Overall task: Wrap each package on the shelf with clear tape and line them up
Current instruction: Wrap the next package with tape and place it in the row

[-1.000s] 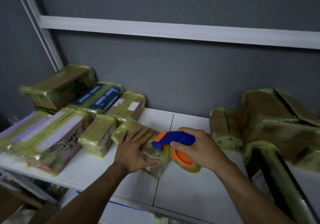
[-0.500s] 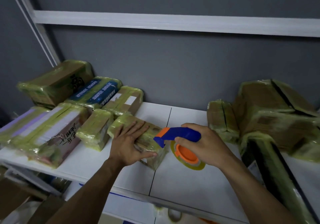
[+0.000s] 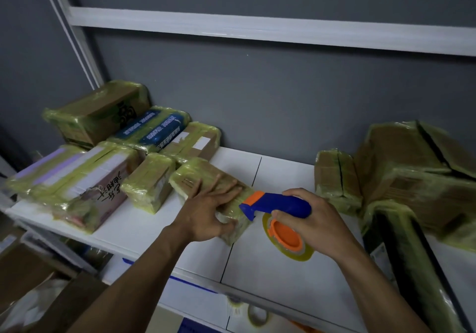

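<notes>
A white flat shelf board (image 3: 283,268) with a seam down its middle. Under the left hand (image 3: 206,214) lies a brown cardboard package wrapped in yellowish clear tape (image 3: 198,178). Left of and beyond that hand, more taped boxes (image 3: 148,182) sit side by side. Right of the right hand (image 3: 311,219), taped brown cartons (image 3: 412,168) are heaped beside a long black wrapped package (image 3: 407,255).

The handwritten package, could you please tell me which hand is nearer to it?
Left. The left hand rests on a small package right of the handwritten package; the right hand grips the tape dispenser farther right.
</notes>
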Tool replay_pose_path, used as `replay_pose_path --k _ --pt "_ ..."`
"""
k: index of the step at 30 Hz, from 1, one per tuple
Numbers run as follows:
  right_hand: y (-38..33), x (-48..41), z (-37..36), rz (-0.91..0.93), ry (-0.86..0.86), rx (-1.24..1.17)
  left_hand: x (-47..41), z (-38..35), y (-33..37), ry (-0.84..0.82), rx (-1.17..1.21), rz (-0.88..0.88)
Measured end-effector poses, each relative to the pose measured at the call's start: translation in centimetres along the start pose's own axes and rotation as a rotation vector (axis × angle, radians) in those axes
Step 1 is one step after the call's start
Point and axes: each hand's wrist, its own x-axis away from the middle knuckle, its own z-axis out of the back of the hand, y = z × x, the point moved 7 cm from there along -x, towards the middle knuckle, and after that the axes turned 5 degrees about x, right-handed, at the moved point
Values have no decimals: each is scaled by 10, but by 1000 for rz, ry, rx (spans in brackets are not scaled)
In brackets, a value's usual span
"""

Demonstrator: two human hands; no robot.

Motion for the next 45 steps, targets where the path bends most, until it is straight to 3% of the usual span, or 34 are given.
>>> replay_pose_path --k 4,9,15,21,29,36,45 --pt "2 -4 -5 -41 -84 10 5 -7 0 28 -41 31" --pt "0 -8 -23 -106 -322 92 -2 -4 -3 37 41 83" --pt "-7 -14 -27 -7 -244 119 -1 -8 -1 37 54 88" --pt "-12 -7 -18 73 -283 102 -15 1 -7 -38 94 131" --pt "12 9 -19 30 -384 57 -13 -6 -19 -47 97 78" --pt "31 5 -35 -8 -367 83 -20 -5 -22 -112 104 44" --pt "33 -4 -65 8 -307 32 -25 -1 -11 161 95 163"
